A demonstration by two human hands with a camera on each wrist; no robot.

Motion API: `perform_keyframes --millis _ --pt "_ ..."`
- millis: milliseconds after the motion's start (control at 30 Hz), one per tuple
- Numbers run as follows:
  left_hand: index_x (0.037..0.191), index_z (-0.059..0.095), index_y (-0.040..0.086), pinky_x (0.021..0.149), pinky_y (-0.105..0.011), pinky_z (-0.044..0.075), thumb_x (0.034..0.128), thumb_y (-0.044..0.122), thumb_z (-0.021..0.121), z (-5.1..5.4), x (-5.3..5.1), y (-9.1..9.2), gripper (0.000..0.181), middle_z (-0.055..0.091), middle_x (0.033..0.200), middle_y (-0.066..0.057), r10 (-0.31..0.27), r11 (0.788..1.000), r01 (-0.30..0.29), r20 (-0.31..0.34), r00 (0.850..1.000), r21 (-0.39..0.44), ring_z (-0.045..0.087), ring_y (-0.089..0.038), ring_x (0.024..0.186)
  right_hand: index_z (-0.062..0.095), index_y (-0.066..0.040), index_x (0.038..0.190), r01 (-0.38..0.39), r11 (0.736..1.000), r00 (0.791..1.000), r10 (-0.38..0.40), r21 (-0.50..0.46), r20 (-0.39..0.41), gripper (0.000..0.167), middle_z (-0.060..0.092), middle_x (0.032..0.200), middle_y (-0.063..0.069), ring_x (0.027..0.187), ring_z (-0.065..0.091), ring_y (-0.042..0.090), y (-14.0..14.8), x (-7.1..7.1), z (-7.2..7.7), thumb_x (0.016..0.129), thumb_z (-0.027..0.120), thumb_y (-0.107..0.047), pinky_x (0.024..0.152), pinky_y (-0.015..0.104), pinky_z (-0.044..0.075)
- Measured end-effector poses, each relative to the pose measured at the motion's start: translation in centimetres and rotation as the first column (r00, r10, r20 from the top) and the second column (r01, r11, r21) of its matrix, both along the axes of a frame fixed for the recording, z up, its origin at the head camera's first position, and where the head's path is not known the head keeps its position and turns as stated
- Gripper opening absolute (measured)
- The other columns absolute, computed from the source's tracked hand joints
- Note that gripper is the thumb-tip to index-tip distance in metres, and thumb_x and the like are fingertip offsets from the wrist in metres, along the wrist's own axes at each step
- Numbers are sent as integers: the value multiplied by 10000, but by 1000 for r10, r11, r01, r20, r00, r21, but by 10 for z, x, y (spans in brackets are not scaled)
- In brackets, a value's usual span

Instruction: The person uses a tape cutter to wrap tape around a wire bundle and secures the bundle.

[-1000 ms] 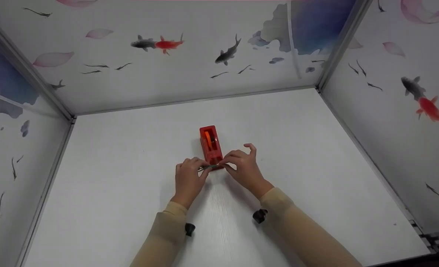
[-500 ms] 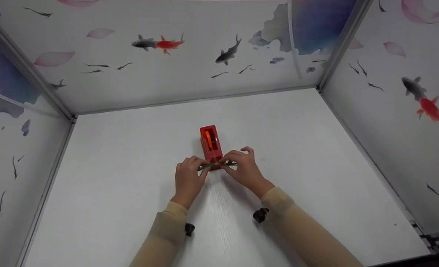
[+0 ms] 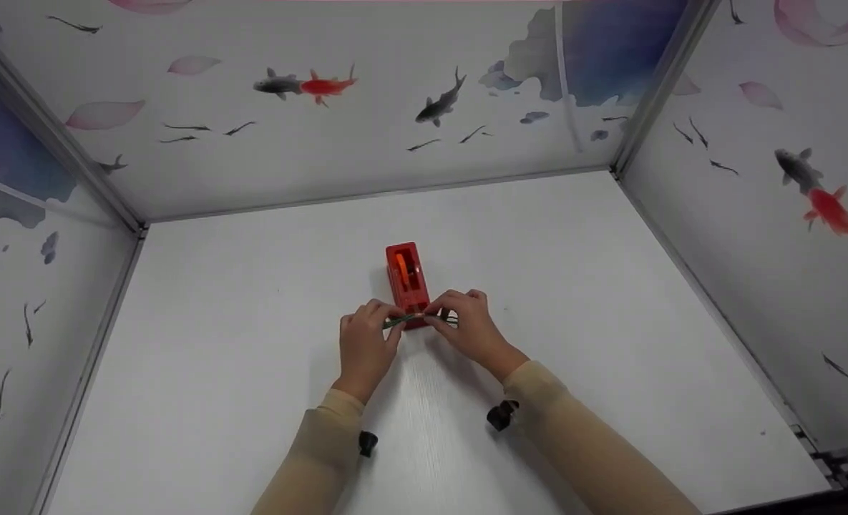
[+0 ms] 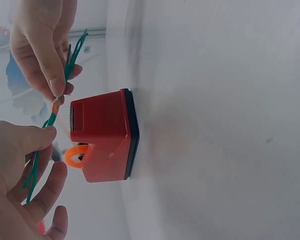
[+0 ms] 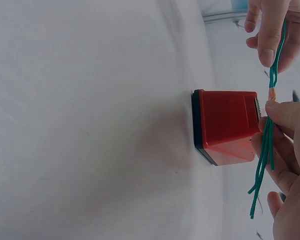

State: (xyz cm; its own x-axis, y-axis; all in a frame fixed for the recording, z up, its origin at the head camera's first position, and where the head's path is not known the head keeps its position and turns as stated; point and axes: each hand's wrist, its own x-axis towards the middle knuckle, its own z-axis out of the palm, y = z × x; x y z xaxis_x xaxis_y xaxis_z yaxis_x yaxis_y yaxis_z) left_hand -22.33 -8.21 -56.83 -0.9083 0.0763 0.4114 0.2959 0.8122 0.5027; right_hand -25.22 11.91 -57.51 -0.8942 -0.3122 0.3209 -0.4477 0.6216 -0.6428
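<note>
A bundle of thin green wires (image 5: 268, 145) is stretched between the two hands, with a band of orange tape (image 5: 272, 93) round its middle. My left hand (image 3: 366, 343) pinches the left part between thumb and fingers. On the other side of the wires, my right hand (image 3: 472, 325) pinches them close to the tape band. Loose wire ends stick out beyond both hands. Just behind, a red tape dispenser (image 3: 409, 275) stands on the table, its toothed cutting edge (image 4: 72, 118) near the fingers. An orange tape roll (image 4: 76, 156) sits in it.
The white table (image 3: 237, 372) is enclosed by panels at the back, left and right, printed with fish and petals. Black wrist cameras, such as the right one (image 3: 501, 415), hang under the sleeves.
Wire ends now show past the right hand, where they were hidden a second ago. The right hand's raised finger has come down. The left hand and the dispenser have hardly moved.
</note>
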Motion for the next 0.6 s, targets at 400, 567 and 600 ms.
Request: perform_keyframes --millis 400,567,600 --pt "1118 765 175 921 -445 478 898 236 824 -3 0 2 236 704 1048 -7 -5 999 0 109 994 44 686 -189 1007 779 -197 1052 13 1000 999 -13 6 -33 136 749 980 -82 963 679 80 1 0 -2 920 795 -168 1015 477 312" --pt "1139 777 162 903 -425 463 920 269 800 -5 0 1 245 675 1031 -12 -10 999 3 145 989 47 673 -187 989 777 -180 1043 7 1000 998 -8 -11 -62 131 750 974 -60 976 678 98 -1 1 -2 916 797 -153 1012 489 326" --pt "1132 781 162 899 -424 462 924 266 795 -6 0 1 233 672 1027 -11 -11 999 4 149 989 46 671 -184 983 776 -178 1036 7 1000 998 -8 -16 -65 126 748 969 -57 972 678 100 -1 1 -3 915 798 -151 1011 490 327"
